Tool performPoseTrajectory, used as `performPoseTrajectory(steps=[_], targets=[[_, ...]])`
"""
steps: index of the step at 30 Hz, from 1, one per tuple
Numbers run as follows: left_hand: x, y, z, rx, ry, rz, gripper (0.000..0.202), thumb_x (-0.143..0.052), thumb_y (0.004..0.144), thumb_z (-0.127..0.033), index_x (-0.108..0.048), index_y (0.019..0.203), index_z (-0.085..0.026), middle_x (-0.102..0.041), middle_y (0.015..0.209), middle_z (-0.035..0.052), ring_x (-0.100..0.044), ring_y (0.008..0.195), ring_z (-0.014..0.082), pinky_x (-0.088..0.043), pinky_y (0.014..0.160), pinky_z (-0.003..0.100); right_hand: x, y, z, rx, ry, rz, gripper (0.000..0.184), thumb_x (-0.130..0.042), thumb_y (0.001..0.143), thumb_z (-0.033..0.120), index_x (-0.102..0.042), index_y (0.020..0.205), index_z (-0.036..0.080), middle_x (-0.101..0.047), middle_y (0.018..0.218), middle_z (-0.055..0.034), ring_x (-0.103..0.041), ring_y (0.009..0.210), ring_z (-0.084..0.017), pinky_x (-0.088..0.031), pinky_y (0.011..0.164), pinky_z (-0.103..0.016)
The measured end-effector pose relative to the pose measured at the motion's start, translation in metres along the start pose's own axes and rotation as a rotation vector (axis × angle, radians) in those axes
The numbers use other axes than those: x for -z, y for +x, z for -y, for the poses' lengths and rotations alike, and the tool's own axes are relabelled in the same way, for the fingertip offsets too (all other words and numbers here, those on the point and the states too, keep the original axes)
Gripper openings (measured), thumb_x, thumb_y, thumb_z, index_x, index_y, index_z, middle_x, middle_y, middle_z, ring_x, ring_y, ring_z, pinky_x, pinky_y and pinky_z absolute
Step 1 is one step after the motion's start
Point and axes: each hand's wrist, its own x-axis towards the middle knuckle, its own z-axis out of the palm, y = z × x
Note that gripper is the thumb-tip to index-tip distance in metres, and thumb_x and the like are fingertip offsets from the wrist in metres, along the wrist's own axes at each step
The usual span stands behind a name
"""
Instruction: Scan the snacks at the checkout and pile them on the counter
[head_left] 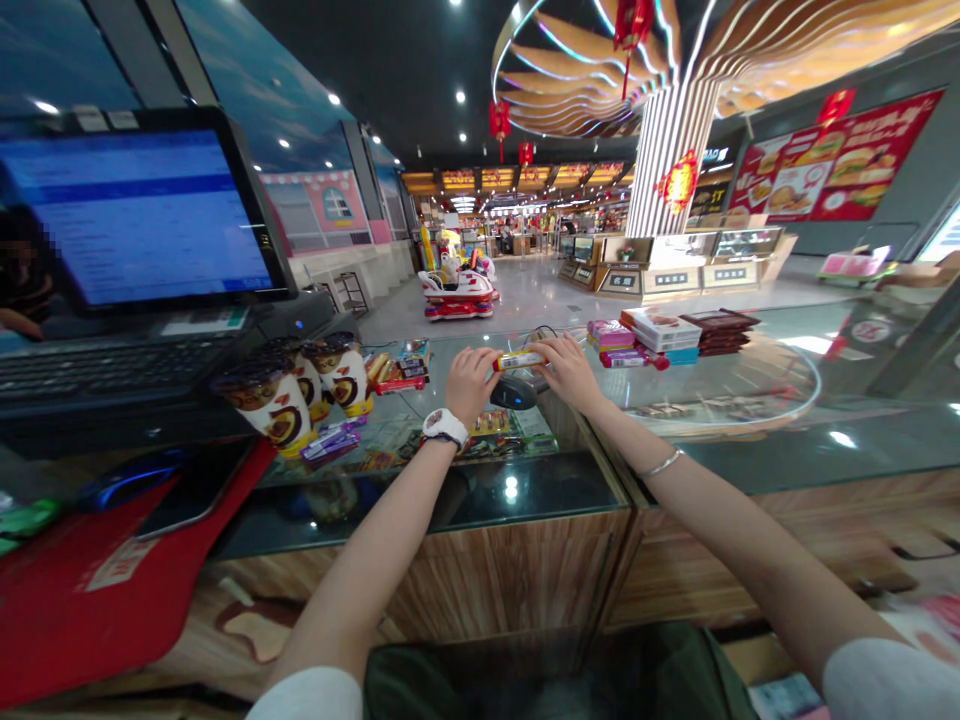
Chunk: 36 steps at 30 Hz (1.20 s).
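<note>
My left hand [471,383] and my right hand [570,372] pinch the two ends of a small yellow-and-red wrapped snack bar [519,360] above a glass counter [442,505]. Just below the bar lies a black barcode scanner [514,393] with a blue light. A white wristwatch [444,427] circles my left wrist, and a thin silver bangle [661,464] sits on my right. Several lidded snack cups [289,405] stand to the left of my left hand, and stacked boxed sweets [645,335] lie to the right of my right hand.
A monitor [135,205] and black keyboard [97,375] stand at the left. A phone [195,485] lies on a red mat [97,570]. A person [22,285] sits behind the monitor. Beyond the counter spreads a shopping hall with a children's ride [457,295].
</note>
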Motion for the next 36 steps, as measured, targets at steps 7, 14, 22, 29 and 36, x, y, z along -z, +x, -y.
performPoseTrajectory(steps=[7, 14, 22, 29, 36], targets=[[0.001, -0.001, -0.001, -0.008, 0.022, 0.005, 0.026, -0.060, 0.092, -0.025, -0.064, 0.118, -0.023, -0.070, 0.115, 0.0080, -0.063, 0.113, 0.0245, -0.043, 0.110, 0.046, -0.001, 0.000, 0.000, -0.019, 0.021, 0.007, 0.031, -0.053, 0.094, 0.023, -0.063, 0.123, 0.026, -0.067, 0.121, -0.0084, -0.060, 0.116, -0.027, -0.032, 0.117, -0.057], [-0.001, -0.001, 0.000, 0.002, 0.032, -0.011, 0.025, -0.060, 0.092, -0.026, -0.064, 0.117, -0.023, -0.070, 0.116, 0.0073, -0.062, 0.112, 0.0244, -0.040, 0.112, 0.047, 0.001, 0.003, -0.003, 0.009, 0.058, 0.004, 0.032, -0.056, 0.092, 0.025, -0.062, 0.123, 0.024, -0.064, 0.126, -0.0105, -0.057, 0.120, -0.027, -0.035, 0.115, -0.052], [-0.001, -0.003, 0.012, 0.070, 0.058, -0.010, 0.027, -0.060, 0.093, -0.029, -0.065, 0.119, -0.023, -0.070, 0.116, 0.0078, -0.061, 0.113, 0.0246, -0.037, 0.114, 0.045, 0.011, 0.004, -0.040, -0.129, 0.197, 0.238, 0.034, -0.052, 0.080, 0.015, -0.061, 0.113, 0.017, -0.069, 0.110, -0.0120, -0.063, 0.107, -0.028, -0.049, 0.097, -0.044], [-0.005, -0.003, 0.020, 0.110, 0.058, 0.003, 0.025, -0.060, 0.093, -0.027, -0.065, 0.117, -0.024, -0.070, 0.116, 0.0068, -0.061, 0.110, 0.0247, -0.035, 0.114, 0.045, -0.011, -0.010, -0.046, -0.047, 0.287, 0.544, 0.067, -0.054, 0.064, 0.004, -0.058, 0.129, 0.016, -0.066, 0.127, -0.0129, -0.062, 0.118, -0.027, -0.048, 0.103, -0.043], [-0.006, -0.004, 0.021, 0.116, 0.068, 0.021, 0.025, -0.060, 0.092, -0.026, -0.065, 0.116, -0.023, -0.070, 0.115, 0.0070, -0.061, 0.111, 0.0246, -0.036, 0.113, 0.044, -0.030, -0.014, -0.042, 0.059, 0.315, 0.587, 0.073, -0.059, 0.066, 0.003, -0.055, 0.137, 0.016, -0.063, 0.129, -0.0150, -0.059, 0.120, -0.029, -0.046, 0.104, -0.045]])
